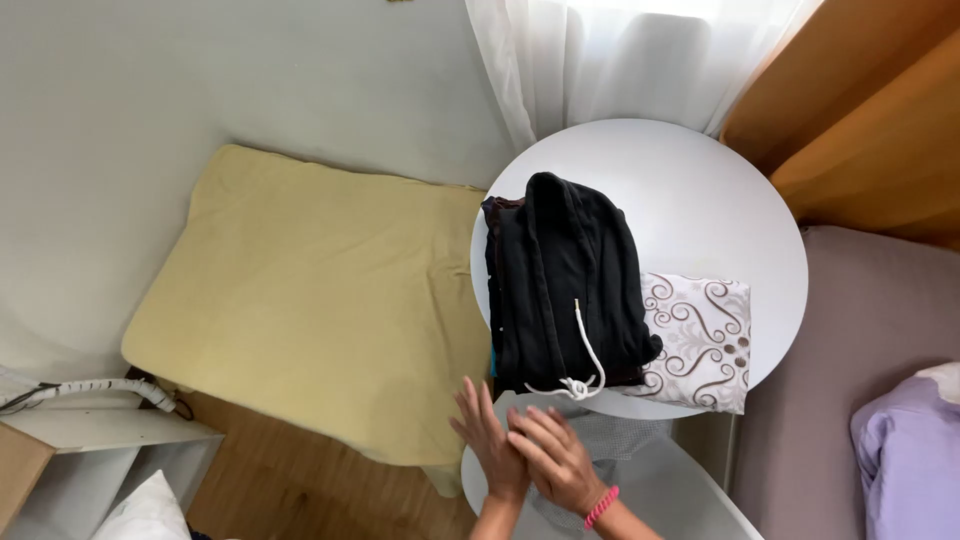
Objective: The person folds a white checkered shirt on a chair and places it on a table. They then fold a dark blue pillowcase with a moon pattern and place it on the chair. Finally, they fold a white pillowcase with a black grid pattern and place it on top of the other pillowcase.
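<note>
My left hand (487, 440) and my right hand (556, 458) lie flat with fingers spread, the right partly over the left, pressing on a grey checked cloth (630, 440) at the near edge. A pink band circles my right wrist. Just beyond the hands, a folded black garment (560, 280) with a white drawstring (585, 370) rests on a round white table (700, 190). Beside it on the right lies a folded white cloth with brown swirls (705, 340). Neither hand grips anything.
A yellow cushion (310, 300) lies on the floor to the left. A white sheer curtain (620, 60) hangs behind the table. An orange curtain (870, 110) and a mauve bed with a lilac pillow (910, 450) are on the right. A white shelf (90, 430) stands at lower left.
</note>
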